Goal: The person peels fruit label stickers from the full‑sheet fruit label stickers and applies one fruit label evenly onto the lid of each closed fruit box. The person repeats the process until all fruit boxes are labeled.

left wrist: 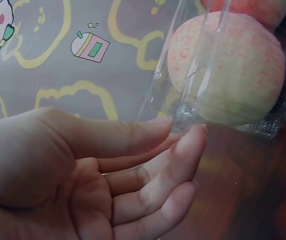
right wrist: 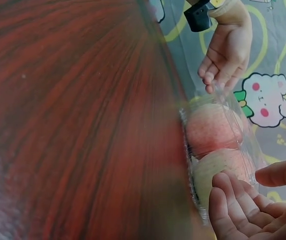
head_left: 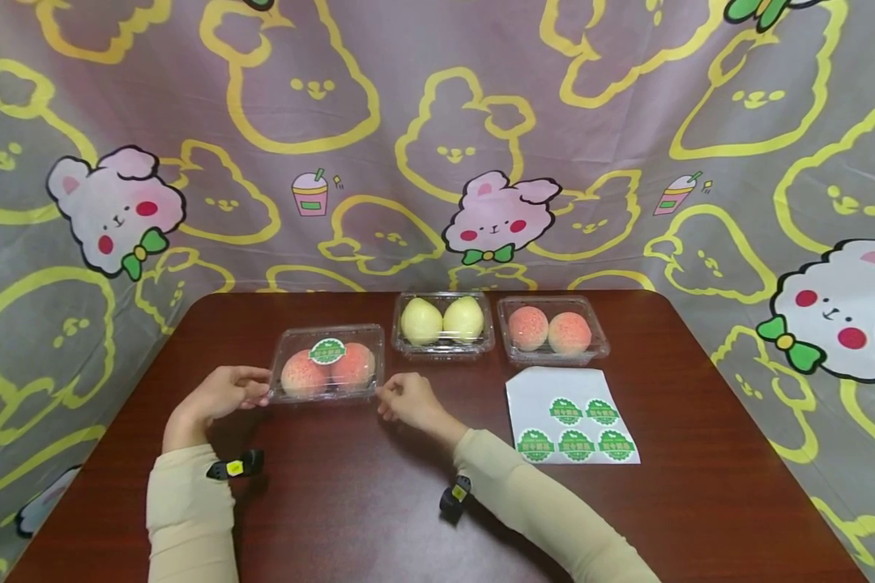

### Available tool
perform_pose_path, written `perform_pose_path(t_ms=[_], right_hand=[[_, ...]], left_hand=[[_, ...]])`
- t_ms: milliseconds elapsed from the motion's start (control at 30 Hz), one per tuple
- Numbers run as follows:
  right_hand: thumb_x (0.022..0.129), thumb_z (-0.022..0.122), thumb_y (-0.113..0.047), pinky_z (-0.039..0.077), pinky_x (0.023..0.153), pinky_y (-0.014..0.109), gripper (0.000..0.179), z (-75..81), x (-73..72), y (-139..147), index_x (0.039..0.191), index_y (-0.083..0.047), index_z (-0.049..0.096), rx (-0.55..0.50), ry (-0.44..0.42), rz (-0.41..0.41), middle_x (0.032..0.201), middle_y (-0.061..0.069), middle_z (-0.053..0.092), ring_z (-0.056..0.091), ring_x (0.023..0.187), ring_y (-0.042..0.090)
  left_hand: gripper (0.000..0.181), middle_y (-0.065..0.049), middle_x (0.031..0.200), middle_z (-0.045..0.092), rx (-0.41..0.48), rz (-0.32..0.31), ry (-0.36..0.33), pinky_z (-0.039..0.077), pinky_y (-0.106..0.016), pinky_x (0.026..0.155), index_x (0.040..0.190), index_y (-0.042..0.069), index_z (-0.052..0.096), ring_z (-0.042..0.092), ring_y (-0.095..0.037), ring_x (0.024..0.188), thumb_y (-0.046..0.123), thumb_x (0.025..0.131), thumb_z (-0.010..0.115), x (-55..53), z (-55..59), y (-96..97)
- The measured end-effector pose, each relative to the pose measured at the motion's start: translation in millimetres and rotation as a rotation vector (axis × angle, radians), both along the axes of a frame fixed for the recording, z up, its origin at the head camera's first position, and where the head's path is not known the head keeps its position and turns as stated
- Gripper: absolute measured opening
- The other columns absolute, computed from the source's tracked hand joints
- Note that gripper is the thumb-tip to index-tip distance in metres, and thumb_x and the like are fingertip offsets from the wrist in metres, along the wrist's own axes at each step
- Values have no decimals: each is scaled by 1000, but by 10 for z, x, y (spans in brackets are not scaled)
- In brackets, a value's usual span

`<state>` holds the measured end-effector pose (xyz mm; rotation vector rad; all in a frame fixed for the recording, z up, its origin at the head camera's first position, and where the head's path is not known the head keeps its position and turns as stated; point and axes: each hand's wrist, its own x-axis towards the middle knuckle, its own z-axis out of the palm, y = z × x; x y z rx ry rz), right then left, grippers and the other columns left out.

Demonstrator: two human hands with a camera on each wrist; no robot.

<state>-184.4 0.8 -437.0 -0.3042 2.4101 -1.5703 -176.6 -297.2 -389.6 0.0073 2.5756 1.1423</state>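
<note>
A clear plastic fruit box [head_left: 326, 363] with two peaches inside lies on the left part of the table. A round green-and-white sticker [head_left: 326, 351] is on its lid. At the box's left front corner, my left hand [head_left: 226, 394] pinches the edge between thumb and fingertips. My right hand [head_left: 417, 402] is at the right front corner, thumb and curled fingers around the edge. The right wrist view shows both hands at opposite ends of the box, with a peach [right wrist: 215, 129] between them. A pale peach [left wrist: 228, 67] shows through the plastic beside the left fingertips.
Behind, a clear box with two yellow pears [head_left: 443, 322] stands beside another box of two peaches [head_left: 550, 330]. A white sheet [head_left: 543, 397] bearing several green stickers lies to the right on the brown table [head_left: 350, 502]. A patterned curtain [head_left: 379, 178] hangs behind the table.
</note>
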Motion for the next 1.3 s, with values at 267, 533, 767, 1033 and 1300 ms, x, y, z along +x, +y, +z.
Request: perform_pose_path(t_ms=[267, 533, 767, 1033, 1300], right_hand=[[93, 60, -14, 55, 50, 26, 21, -9, -66, -38, 91, 6, 68, -4, 15, -21, 77, 23, 72, 60, 52, 9], [92, 61, -13, 53, 48, 24, 20, -20, -126, -78, 92, 6, 69, -13, 21, -71, 76, 22, 72, 61, 51, 9], [93, 59, -12, 51, 46, 20, 21, -19, -188, -129, 92, 7, 68, -39, 24, -129, 76, 23, 72, 56, 48, 5], [94, 55, -6, 56, 53, 22, 23, -108, -272, -211, 99, 15, 64, -319, -134, -220, 84, 31, 71, 57, 49, 4], [96, 53, -6, 58, 57, 24, 25, -130, -321, -265, 104, 16, 61, -515, -270, -279, 61, 1, 64, 61, 52, 6]], left_hand=[[42, -14, 92, 72, -27, 60, 44, 55, -42, 85, 128, -15, 50, 67, -23, 89, 12, 96, 54, -16, -22, 41], [46, -28, 110, 68, 7, 78, 66, 52, -50, 93, 133, -13, 47, 66, -36, 101, 16, 98, 53, -28, -74, 58], [58, -33, 137, 50, 74, 111, 35, 41, -58, 106, 142, -9, 37, 56, -43, 123, 25, 99, 54, -77, -133, 77], [60, -15, 117, 66, 337, 211, 34, 56, -26, 90, 143, -11, 34, 62, 9, 85, 16, 96, 59, -174, -237, 97], [59, 22, 84, 62, 508, 304, 22, 56, -17, 84, 144, -11, 32, 64, 9, 81, 12, 96, 58, -228, -296, 143]])
